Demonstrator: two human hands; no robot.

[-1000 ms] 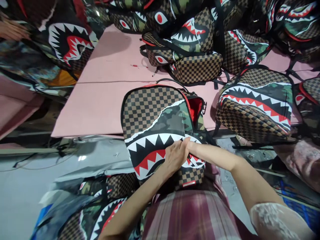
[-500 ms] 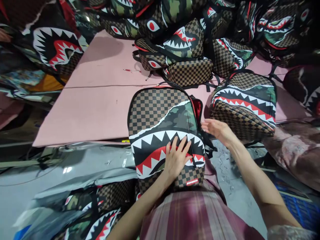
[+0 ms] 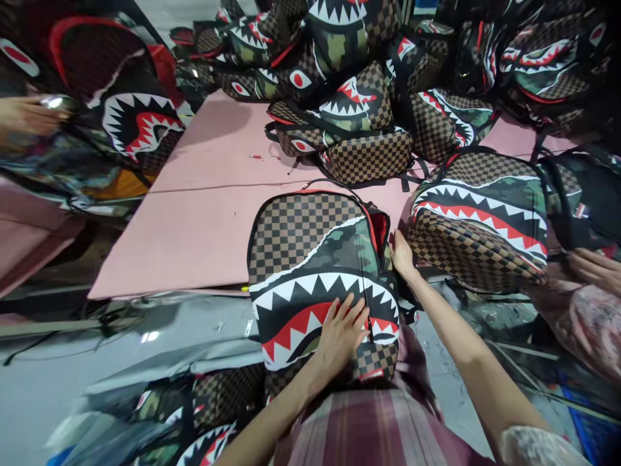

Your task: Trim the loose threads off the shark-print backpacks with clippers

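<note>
A backpack (image 3: 308, 239) with brown check, camouflage and a printed shark mouth stands before me, leaning toward my lap. My left hand (image 3: 339, 336) lies flat on its front, fingers spread over the red and white teeth. At the backpack's right side, my right hand (image 3: 402, 254) rests against the edge with its fingers stretched upward, partly hidden. Just above that hand, the top right of the bag gapes and shows a red lining (image 3: 381, 230). A black zip line runs down the front beside my left fingers.
A similar backpack (image 3: 478, 220) sits close on the right. More backpacks (image 3: 359, 103) pile up at the back of the pink table (image 3: 194, 226). A red pen (image 3: 264, 157) lies there. Other people's hands show at the left (image 3: 33, 116) and right (image 3: 596, 268). Below left are more bags (image 3: 228, 395).
My right hand has moved in against the backpack's side. My left hand stays on the front. The view has shifted, and other people's hands now show more at both edges.
</note>
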